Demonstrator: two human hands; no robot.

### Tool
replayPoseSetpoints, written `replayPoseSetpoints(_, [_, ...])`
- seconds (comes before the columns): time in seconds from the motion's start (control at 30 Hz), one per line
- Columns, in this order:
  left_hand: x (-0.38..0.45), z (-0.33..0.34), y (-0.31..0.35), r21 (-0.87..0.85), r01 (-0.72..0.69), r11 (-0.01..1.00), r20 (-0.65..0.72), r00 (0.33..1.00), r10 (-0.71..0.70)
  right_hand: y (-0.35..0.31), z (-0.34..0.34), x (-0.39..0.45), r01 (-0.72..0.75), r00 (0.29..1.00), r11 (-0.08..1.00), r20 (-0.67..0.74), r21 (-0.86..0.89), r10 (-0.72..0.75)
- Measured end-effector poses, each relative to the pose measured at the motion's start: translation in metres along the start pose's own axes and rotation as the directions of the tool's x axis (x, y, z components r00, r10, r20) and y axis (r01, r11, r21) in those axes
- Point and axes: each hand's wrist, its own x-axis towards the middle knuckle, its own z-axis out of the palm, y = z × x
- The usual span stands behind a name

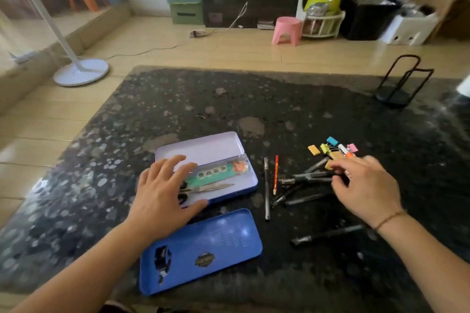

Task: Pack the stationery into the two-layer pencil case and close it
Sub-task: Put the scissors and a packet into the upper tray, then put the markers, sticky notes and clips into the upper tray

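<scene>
1. Pencil case (223,160) lies open at the middle of the dark speckled table (279,109), its pale lid folded back toward 12 o'clock and its blue-walled base on the near side
2. Inside the base lie a green ruler (211,173) with printed characters and an orange end piece, and scissors (211,188) just beside it at 6 o'clock, blades pointing to 3 o'clock
3. A blue tray (201,251) with two stickers lies flat on the table at 6 o'clock of the case, apart from it
4. The left hand (162,198) rests palm down over the 9 o'clock end of the case, fingers spread and slack, covering the scissor handles; it grasps nothing
5. At 3 o'clock of the case a black pen (266,188) and a red pencil (276,174) lie side by side, both running from 12 to 6 o'clock
6. Farther toward 3 o'clock a loose heap of black pens (305,180) lies crossed over one another; one more black pen (328,234) lies alone toward 5 o'clock, near the right forearm
7. The right hand (366,185), blurred, hovers over the heap with fingers curled downward; whether it holds a pen I cannot tell
8. Coloured binder clips (330,146) and small erasers cluster at 12 o'clock of that hand
9. A black wire stand (399,84) sits at the table's far edge at 2 o'clock
</scene>
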Motion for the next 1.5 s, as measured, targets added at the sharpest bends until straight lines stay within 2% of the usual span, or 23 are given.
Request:
replayPoseSetpoints(0.03, [0.004, 0.001, 0.006, 0.039, -0.037, 0.999, 0.088, 0.996, 0.034, 0.018, -0.003, 0.002, -0.062, 0.997, 0.997, 0.046, -0.042, 0.064])
replayPoseSetpoints(0.1, [0.017, 0.007, 0.016, 0.056, -0.009, 0.998, 0.221, 0.975, -0.003, 0.048, -0.007, 0.005, -0.152, 0.981, 0.985, 0.109, -0.079, 0.16])
replayPoseSetpoints(0.17, [0.027, 0.016, 0.023, 0.015, 0.045, 0.999, 0.257, 0.965, -0.048, 0.071, -0.01, 0.007, -0.275, 0.953, 0.961, 0.123, -0.028, 0.276])
replayPoseSetpoints(0.23, [0.034, 0.023, 0.027, -0.029, 0.067, 0.997, 0.24, 0.969, -0.058, 0.088, -0.01, 0.006, -0.372, 0.914, 0.926, 0.201, 0.067, 0.352])
replayPoseSetpoints(0.33, [0.043, 0.029, 0.03, -0.068, 0.083, 0.994, 0.249, 0.966, -0.064, 0.103, -0.005, 0.001, -0.357, 0.87, 0.93, 0.393, 0.084, 0.298])
replayPoseSetpoints(0.4, [0.048, 0.03, 0.032, -0.099, 0.054, 0.994, 0.263, 0.964, -0.026, 0.108, -0.004, -0.002, -0.353, 0.851, 0.933, 0.438, 0.065, 0.292])
replayPoseSetpoints(0.47, [0.051, 0.03, 0.033, -0.116, 0.004, 0.993, 0.281, 0.959, 0.029, 0.11, -0.005, -0.003, -0.301, 0.889, 0.951, 0.378, 0.063, 0.257])
replayPoseSetpoints(0.57, [0.052, 0.027, 0.031, -0.11, -0.023, 0.994, 0.292, 0.955, 0.054, 0.1, -0.006, -0.003, -0.095, 0.971, 0.99, 0.228, 0.102, 0.07])
replayPoseSetpoints(0.7, [0.042, 0.022, 0.032, -0.076, -0.038, 0.996, 0.291, 0.955, 0.059, 0.081, 0.001, 0.003, 0.111, 0.959, 0.987, 0.275, -0.119, -0.075])
replayPoseSetpoints(0.77, [0.035, 0.019, 0.029, -0.067, -0.043, 0.997, 0.266, 0.962, 0.059, 0.077, 0.003, 0.006, 0.112, 0.977, 0.991, 0.191, -0.071, -0.097])
replayPoseSetpoints(0.83, [0.03, 0.014, 0.024, -0.107, -0.003, 0.994, 0.236, 0.971, 0.028, 0.077, 0.004, 0.007, 0.135, 0.99, 0.991, 0.047, -0.005, -0.135])
replayPoseSetpoints(0.9, [0.029, 0.01, 0.018, -0.155, 0.038, 0.987, 0.199, 0.98, -0.007, 0.076, 0.005, 0.005, 0.168, 0.985, 0.983, -0.041, 0.077, -0.165])
replayPoseSetpoints(1.0, [0.03, 0.006, 0.006, -0.191, 0.054, 0.98, 0.169, 0.985, -0.022, 0.068, 0.004, 0.002, 0.159, 0.987, 0.961, -0.023, 0.225, -0.158])
replayPoseSetpoints(1.1, [0.03, 0.005, -0.002, -0.182, 0.053, 0.982, 0.202, 0.979, -0.015, 0.058, 0.001, 0.001, 0.105, 0.994, 0.948, -0.029, 0.301, -0.101])
replayPoseSetpoints(1.23, [0.03, 0.007, -0.009, -0.168, 0.063, 0.984, 0.227, 0.974, -0.023, 0.035, -0.01, 0.006, 0.147, 0.959, 0.939, -0.277, 0.312, -0.058])
replayPoseSetpoints(1.33, [0.028, 0.011, -0.01, -0.186, 0.073, 0.98, 0.197, 0.98, -0.035, 0.005, -0.024, 0.011, 0.147, 0.936, 0.892, -0.352, 0.427, 0.014])
replayPoseSetpoints(1.4, [0.027, 0.013, -0.011, -0.195, 0.075, 0.978, 0.179, 0.983, -0.04, -0.027, -0.027, 0.015, 0.11, 0.945, 0.81, -0.312, 0.576, 0.094])
replayPoseSetpoints(1.43, [0.027, 0.013, -0.012, -0.2, 0.076, 0.977, 0.175, 0.984, -0.041, -0.047, -0.025, 0.016, 0.068, 0.965, 0.725, -0.229, 0.685, 0.126])
replayPoseSetpoints(1.5, [0.026, 0.013, -0.013, -0.214, 0.085, 0.973, 0.176, 0.983, -0.047, -0.09, -0.015, 0.016, -0.06, 0.995, 0.556, 0.007, 0.829, 0.097])
